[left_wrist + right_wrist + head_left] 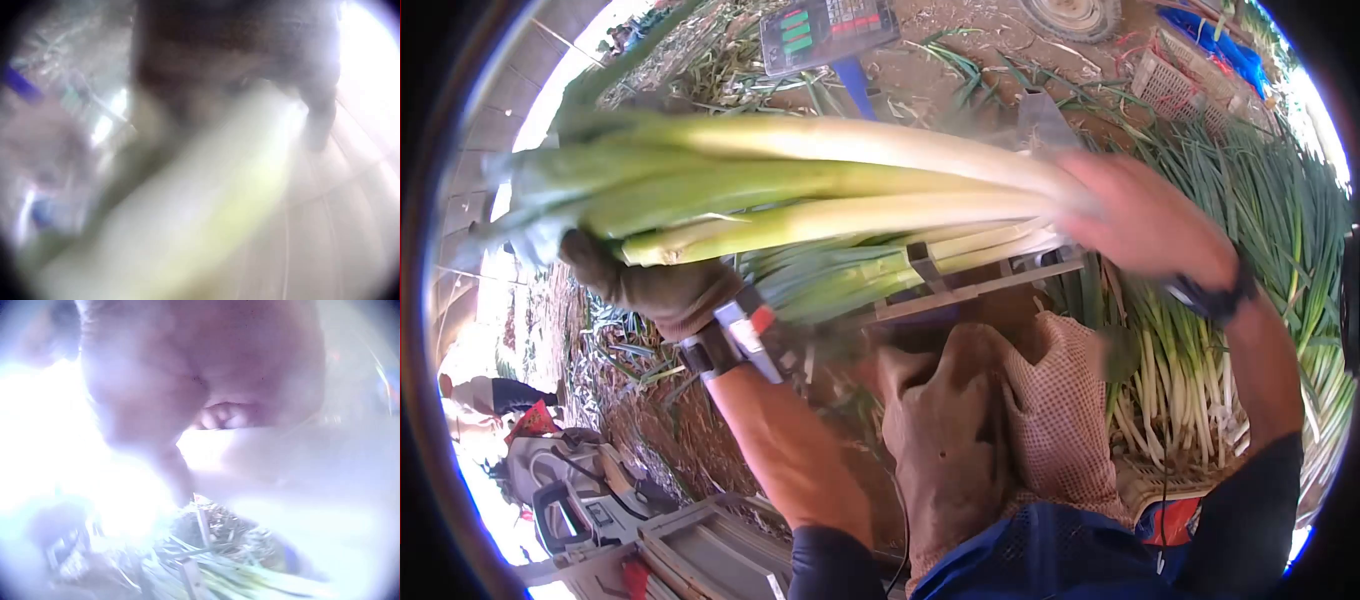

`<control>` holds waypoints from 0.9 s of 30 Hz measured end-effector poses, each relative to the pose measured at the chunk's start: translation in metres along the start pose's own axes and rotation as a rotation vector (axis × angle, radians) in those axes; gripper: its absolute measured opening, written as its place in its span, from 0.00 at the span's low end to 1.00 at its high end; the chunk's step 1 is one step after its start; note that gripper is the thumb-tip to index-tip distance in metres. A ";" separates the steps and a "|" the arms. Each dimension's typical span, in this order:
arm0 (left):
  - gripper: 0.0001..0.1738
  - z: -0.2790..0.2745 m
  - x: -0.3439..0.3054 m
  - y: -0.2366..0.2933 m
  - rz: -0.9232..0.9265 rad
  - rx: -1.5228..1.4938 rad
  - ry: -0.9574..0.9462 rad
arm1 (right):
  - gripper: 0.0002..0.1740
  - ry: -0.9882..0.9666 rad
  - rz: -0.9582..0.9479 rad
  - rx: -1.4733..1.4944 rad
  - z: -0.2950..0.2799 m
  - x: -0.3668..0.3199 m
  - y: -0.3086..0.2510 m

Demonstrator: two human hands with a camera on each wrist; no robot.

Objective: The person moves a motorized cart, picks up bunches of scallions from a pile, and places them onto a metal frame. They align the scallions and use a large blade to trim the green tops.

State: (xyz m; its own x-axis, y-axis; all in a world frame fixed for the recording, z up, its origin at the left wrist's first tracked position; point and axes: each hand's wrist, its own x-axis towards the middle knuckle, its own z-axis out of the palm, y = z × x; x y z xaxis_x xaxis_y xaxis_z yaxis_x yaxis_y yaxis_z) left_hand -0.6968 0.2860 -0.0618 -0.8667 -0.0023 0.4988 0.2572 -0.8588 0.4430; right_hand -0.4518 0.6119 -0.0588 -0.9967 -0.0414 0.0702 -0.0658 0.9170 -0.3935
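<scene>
Several thick leeks (850, 180) are held up across the head view, green leaves at the left and white ends at the right. My bare right hand (1150, 215) grips the white ends; in the right wrist view that hand (206, 369) has curled fingers. At the leafy part, my gloved left hand (650, 285) holds the stalks from below. Blurred pale stalk (206, 200) runs out from the left hand (231, 62) in the left wrist view. Below the held leeks, more leeks (990, 243) lie on a metal frame (980, 290) beside a dark strap (923, 267).
A scale display (828, 35) on a blue post stands at the top. Piled leeks (1190, 370) fill the right side, with a plastic crate (1175, 80) and a wheel (1075, 12) beyond. Grey machinery (590, 500) is at lower left. Loose leaves litter the ground.
</scene>
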 end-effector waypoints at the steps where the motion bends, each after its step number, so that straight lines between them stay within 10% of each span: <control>1: 0.40 -0.028 0.005 0.001 -0.020 0.041 0.003 | 0.22 -0.040 0.002 0.047 0.013 0.040 0.015; 5: 0.38 -0.165 -0.013 -0.039 -0.238 0.660 -0.138 | 0.17 -0.193 0.104 0.067 0.077 0.151 0.056; 9: 0.22 -0.213 -0.086 -0.044 -1.096 0.614 0.097 | 0.16 -0.213 0.199 -0.092 0.213 0.176 0.134; 13: 0.17 -0.152 -0.082 -0.072 -0.759 1.278 -0.402 | 0.20 -0.190 0.113 -0.174 0.245 0.163 0.155; 18: 0.18 -0.149 -0.031 -0.177 0.094 1.756 -0.840 | 0.16 -0.367 0.110 -0.183 0.208 0.175 0.128; 21: 0.17 -0.162 -0.047 -0.181 -0.322 1.909 -0.937 | 0.11 -0.300 0.035 0.036 0.203 0.199 0.122; 27: 0.18 -0.157 -0.070 -0.158 -0.167 1.855 -0.832 | 0.11 0.065 -0.293 0.065 0.257 0.289 0.070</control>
State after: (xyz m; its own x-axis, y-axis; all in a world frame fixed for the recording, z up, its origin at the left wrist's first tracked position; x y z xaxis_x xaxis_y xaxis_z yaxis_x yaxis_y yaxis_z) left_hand -0.7439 0.3416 -0.2840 -0.6971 0.6545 0.2928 0.7165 0.6223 0.3151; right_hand -0.7564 0.5620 -0.3011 -0.9297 -0.2728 0.2475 -0.3552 0.8421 -0.4059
